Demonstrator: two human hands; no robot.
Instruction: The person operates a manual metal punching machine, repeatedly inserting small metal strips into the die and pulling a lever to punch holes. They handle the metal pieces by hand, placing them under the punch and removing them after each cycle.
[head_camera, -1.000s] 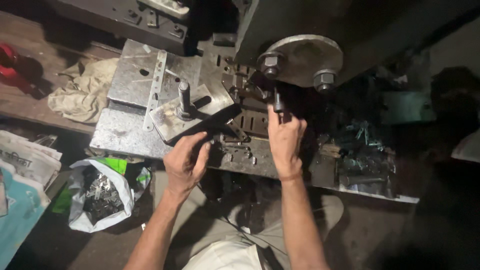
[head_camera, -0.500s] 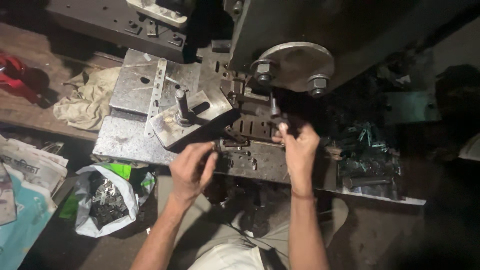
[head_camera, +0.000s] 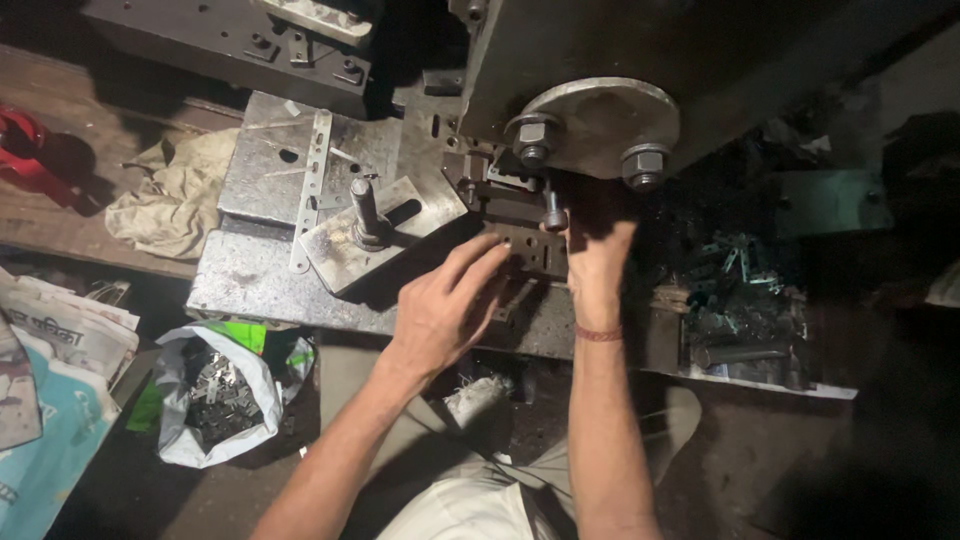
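Both hands have moved in closer under the press. The left hand (head_camera: 445, 310) now lies flat, fingers (head_camera: 478, 262) open, touching the dark die block (head_camera: 528, 250) on the steel table (head_camera: 240, 275). The right hand (head_camera: 597, 262) has let go of the small upright pin (head_camera: 552, 212), fingers loosely spread just below it, on the block's right end.

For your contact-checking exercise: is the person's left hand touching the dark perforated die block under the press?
Touching. In the head view, the left hand lays its fingertips directly on the die block, with no gap visible.
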